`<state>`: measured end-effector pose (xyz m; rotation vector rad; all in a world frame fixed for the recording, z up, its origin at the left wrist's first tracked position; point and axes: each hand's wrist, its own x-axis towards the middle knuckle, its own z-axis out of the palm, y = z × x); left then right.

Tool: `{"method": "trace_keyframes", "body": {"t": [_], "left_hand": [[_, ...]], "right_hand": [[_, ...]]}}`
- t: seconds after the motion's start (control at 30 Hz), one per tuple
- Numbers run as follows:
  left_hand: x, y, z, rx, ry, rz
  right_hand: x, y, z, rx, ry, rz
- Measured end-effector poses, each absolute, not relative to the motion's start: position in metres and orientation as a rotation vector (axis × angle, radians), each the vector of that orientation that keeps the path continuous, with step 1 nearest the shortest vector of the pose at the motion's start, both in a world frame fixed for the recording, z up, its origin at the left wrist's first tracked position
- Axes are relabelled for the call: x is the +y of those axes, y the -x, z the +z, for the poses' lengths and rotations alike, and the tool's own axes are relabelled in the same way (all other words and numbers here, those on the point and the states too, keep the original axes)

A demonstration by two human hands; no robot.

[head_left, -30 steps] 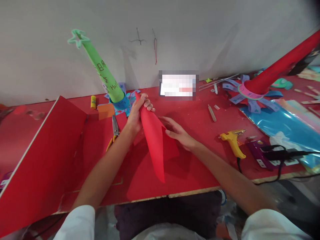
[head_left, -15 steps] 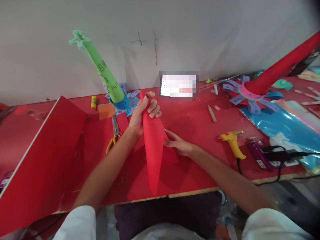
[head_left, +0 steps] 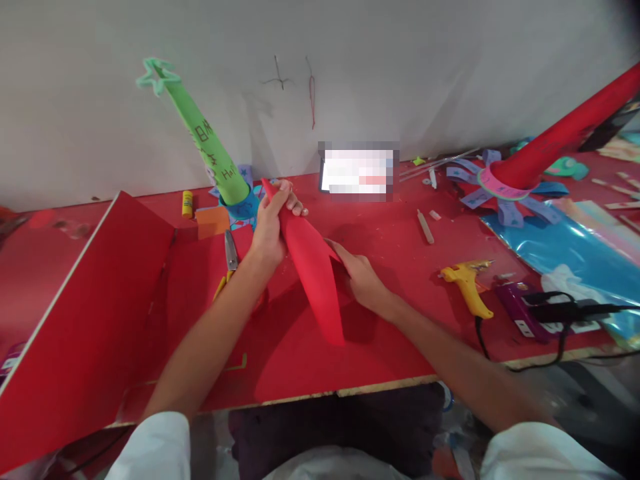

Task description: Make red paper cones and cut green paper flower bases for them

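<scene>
A sheet of red paper (head_left: 316, 273), curled into a narrow cone, is held above the red table. My left hand (head_left: 274, 223) wraps round its narrow upper end, whose tip sticks out past the thumb. Lower down, at the right edge of the sheet, my right hand (head_left: 363, 277) pinches the paper, with some fingertips hidden behind it. The cone's wide end hangs towards the table's front edge. Scissors with yellow handles (head_left: 231, 252) lie just left of my left hand.
A green paper cone (head_left: 210, 143) stands at the back left beside a glue stick (head_left: 187, 205). A red cone (head_left: 555, 137), a yellow glue gun (head_left: 467, 287) and blue film (head_left: 530, 243) are at the right. A red board (head_left: 85, 320) rises on the left.
My left hand has moved slightly left with the cone's tip. The wide end has swung right and up, so the cone tilts more. My right hand has shifted a little right.
</scene>
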<state>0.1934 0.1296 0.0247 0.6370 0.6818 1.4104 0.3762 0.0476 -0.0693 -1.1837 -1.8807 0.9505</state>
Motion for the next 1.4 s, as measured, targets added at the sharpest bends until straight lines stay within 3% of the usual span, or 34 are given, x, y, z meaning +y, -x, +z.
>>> {"method": "trace_keyframes", "body": {"t": [0.2,0.47,0.83,1.13,1.4], "left_hand": [[0.141,-0.192,0.004,0.785,-0.583,1.446],[0.155,-0.159,0.028,0.64,-0.535,1.543],[0.176,-0.14,0.005,0.675,-0.465,1.647],[0.166,-0.141,0.032,0.504,-0.375,1.589],[0.159,-0.151,0.036,0.596,-0.406,1.577]], "right_hand": [[0.045,-0.377,-0.072,-2.021,1.455,0.695],[0.065,-0.385,-0.07,-1.879,1.275,0.829],[0.05,-0.388,-0.071,-1.808,1.312,0.477],[0.063,-0.395,-0.062,-1.61,1.064,0.941],[0.053,-0.388,-0.071,-1.863,0.978,0.855]]}}
